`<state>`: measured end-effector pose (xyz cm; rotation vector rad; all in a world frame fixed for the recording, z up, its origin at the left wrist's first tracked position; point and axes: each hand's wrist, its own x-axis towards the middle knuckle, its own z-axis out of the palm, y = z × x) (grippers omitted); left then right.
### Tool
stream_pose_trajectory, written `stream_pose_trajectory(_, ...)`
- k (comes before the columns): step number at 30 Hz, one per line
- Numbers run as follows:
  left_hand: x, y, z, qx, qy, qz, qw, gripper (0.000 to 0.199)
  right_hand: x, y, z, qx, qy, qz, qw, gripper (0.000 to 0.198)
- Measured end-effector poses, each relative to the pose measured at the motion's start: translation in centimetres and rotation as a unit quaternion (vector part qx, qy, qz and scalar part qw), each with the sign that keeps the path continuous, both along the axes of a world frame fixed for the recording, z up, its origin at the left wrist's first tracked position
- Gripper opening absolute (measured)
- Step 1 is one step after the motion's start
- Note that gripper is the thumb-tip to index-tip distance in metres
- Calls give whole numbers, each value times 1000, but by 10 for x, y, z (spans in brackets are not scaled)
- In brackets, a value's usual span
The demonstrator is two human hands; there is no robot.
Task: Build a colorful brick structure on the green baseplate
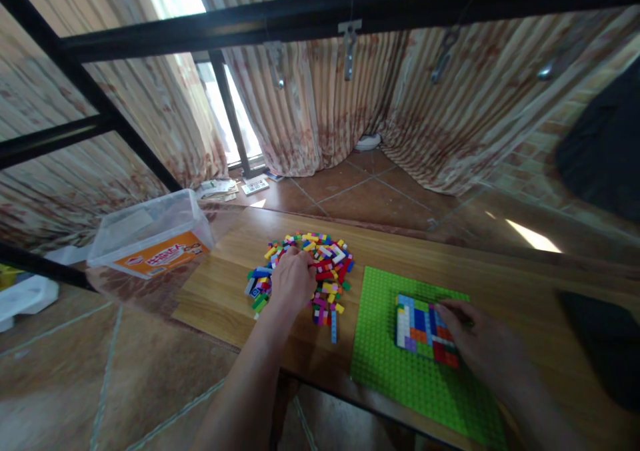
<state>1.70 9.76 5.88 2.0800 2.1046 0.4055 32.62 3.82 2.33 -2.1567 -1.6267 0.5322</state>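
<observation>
A pile of small coloured bricks [327, 271] lies on the wooden table [225, 284]. My left hand [293, 281] rests on the pile's left side, fingers curled down into the bricks; whether it holds one is hidden. To the right lies a green baseplate [385, 351] carrying a patch of joined bricks [423, 327] in white, blue, orange, red and green. My right hand [483, 347] lies on the plate at the patch's right edge, fingertips touching its top right corner.
A clear plastic tub [150, 234] with an orange label stands at the table's left end. A black metal frame [320, 17] crosses overhead. Curtains, a tiled floor and papers lie beyond. A dark object [607, 351] sits at the right.
</observation>
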Motion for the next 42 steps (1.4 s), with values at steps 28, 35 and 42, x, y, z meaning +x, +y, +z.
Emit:
stream_pose_trajectory(28,73,-24,12,-207,-616,-71,756,26,-97,14,31,125,514,-18,848,34)
stream_pose_trajectory(35,71,-27,11,-255,-685,-13,682,30,-102,13,28,101,633,-47,766,26)
stream_pose_trajectory(42,75,-26,9,-222,-690,-46,687,25,-102,12,33,36,745,-41,664,16)
